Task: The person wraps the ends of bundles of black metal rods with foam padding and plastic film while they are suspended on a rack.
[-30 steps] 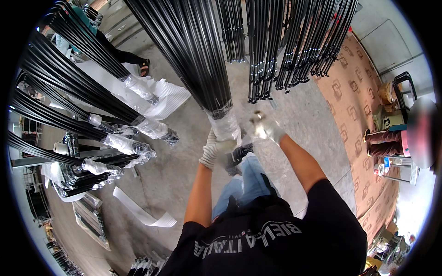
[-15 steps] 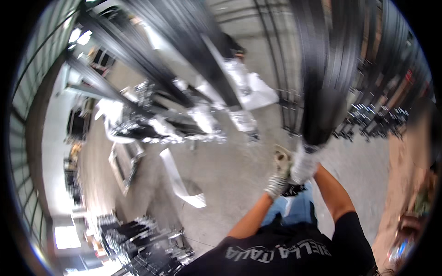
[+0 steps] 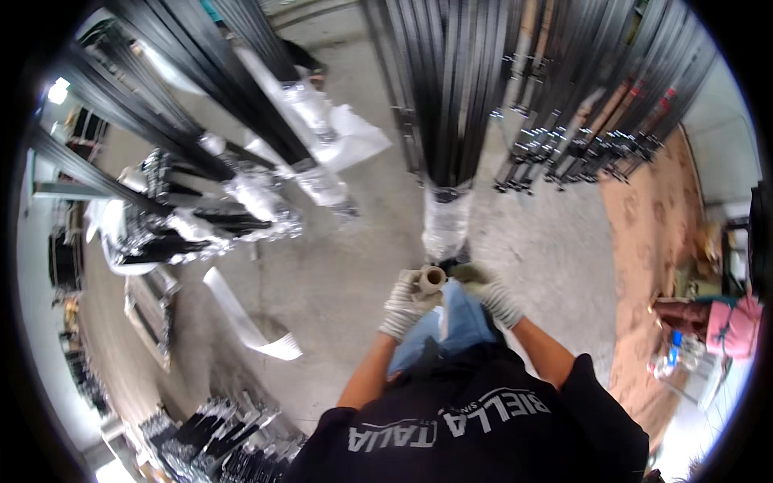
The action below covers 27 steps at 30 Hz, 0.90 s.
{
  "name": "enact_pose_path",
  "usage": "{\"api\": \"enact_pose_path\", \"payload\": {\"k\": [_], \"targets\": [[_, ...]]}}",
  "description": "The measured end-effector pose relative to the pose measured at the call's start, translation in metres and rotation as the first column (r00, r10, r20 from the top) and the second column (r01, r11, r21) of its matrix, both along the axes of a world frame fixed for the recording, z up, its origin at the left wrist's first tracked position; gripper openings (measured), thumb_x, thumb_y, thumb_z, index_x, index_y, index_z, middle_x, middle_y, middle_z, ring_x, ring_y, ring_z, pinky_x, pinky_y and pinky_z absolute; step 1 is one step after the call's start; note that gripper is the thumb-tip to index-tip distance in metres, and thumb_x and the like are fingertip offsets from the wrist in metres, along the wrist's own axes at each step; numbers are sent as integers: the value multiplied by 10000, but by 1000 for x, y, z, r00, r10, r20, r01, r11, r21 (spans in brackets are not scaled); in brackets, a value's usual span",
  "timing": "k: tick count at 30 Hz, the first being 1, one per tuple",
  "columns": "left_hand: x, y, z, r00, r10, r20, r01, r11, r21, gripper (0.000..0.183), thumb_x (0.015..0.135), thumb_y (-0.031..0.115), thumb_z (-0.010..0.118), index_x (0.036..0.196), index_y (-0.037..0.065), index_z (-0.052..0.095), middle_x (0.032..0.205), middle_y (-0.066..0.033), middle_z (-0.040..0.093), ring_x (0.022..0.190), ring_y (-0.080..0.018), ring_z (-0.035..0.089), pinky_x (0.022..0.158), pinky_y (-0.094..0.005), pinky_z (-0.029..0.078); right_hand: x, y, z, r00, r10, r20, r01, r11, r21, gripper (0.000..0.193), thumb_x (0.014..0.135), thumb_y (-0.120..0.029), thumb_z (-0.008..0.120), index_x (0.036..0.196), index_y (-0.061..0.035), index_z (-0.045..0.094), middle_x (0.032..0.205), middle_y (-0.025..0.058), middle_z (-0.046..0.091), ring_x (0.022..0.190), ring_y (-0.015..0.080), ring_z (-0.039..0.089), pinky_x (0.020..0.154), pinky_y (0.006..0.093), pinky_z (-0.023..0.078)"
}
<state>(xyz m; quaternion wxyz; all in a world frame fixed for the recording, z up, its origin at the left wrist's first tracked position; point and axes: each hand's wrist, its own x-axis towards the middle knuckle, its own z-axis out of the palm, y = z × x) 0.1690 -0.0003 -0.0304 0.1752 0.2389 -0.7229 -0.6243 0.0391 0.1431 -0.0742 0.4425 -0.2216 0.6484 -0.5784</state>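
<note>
A bundle of long black bars (image 3: 451, 105) stretches away ahead of me, its near end wrapped in clear plastic film (image 3: 447, 221). At that end, my left hand (image 3: 408, 299), in a pale glove with a striped cuff, is closed around a roll of film (image 3: 433, 278); its hollow cardboard core faces up. My right hand (image 3: 485, 291), also gloved, is curled just right of the roll, against the dark tip of the bundle. Its fingertips are partly hidden, so what they grip cannot be made out.
Several film-wrapped bar bundles (image 3: 258, 197) lie to the left, with a white sheet (image 3: 358, 138) beside them. A white strip (image 3: 241, 318) curls on the concrete floor. Unwrapped bars (image 3: 555, 137) stand at right, near brown cardboard (image 3: 652, 209). More wrapped pieces (image 3: 209, 435) lie lower left.
The view has swung right, so the bundle sits nearer the middle. My right hand has come from behind the bundle into sight. The film roll now shows in my left hand.
</note>
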Motion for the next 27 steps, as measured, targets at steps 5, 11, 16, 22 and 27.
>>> {"api": "enact_pose_path", "payload": {"k": [5, 11, 16, 22, 27], "targets": [[-21, 4, 50, 935, -311, 170, 345, 910, -232, 343, 661, 89, 653, 970, 46, 511, 931, -91, 537, 823, -173, 536, 694, -291, 447, 56, -29, 57, 935, -321, 149, 333, 941, -61, 467, 677, -100, 650, 1091, -58, 439, 970, 41, 511, 920, 121, 473, 815, 252, 388], [-24, -31, 15, 981, -193, -16, 194, 974, 117, 494, 668, 109, 650, 1117, 68, 446, 1108, -75, 494, 991, -162, 490, 844, -306, 408, 63, -11, 72, 963, -241, -124, 248, 968, 42, 382, 660, -102, 649, 994, -72, 466, 907, 9, 510, 819, 92, 488, 730, 223, 407], [-63, -42, -38, 952, -294, -87, 259, 618, 742, 554, 670, 125, 658, 1160, 52, 412, 1093, -56, 507, 1019, -159, 473, 880, -296, 388, 57, 2, 89, 969, -188, 159, 205, 974, -94, 370, 636, -113, 663, 940, -85, 455, 866, -16, 488, 808, 78, 455, 732, 243, 400], [-74, -21, -45, 906, -358, -228, 379, 440, 814, 510, 686, 125, 613, 1154, 48, 424, 1076, -49, 518, 994, -163, 485, 867, -292, 389, 26, 46, 91, 988, -138, 63, 141, 989, -52, 385, 569, -95, 724, 871, -73, 487, 813, -11, 488, 777, 89, 472, 692, 232, 401], [-73, -16, -31, 938, -268, -219, 318, 421, 849, 453, 698, 76, 591, 1128, 44, 452, 1076, -43, 519, 1006, -151, 476, 861, -278, 386, -24, 76, 74, 947, -233, 222, 244, 969, -22, 560, 542, -57, 724, 1043, -71, 474, 850, 34, 532, 788, 132, 504, 709, 282, 430]]}}
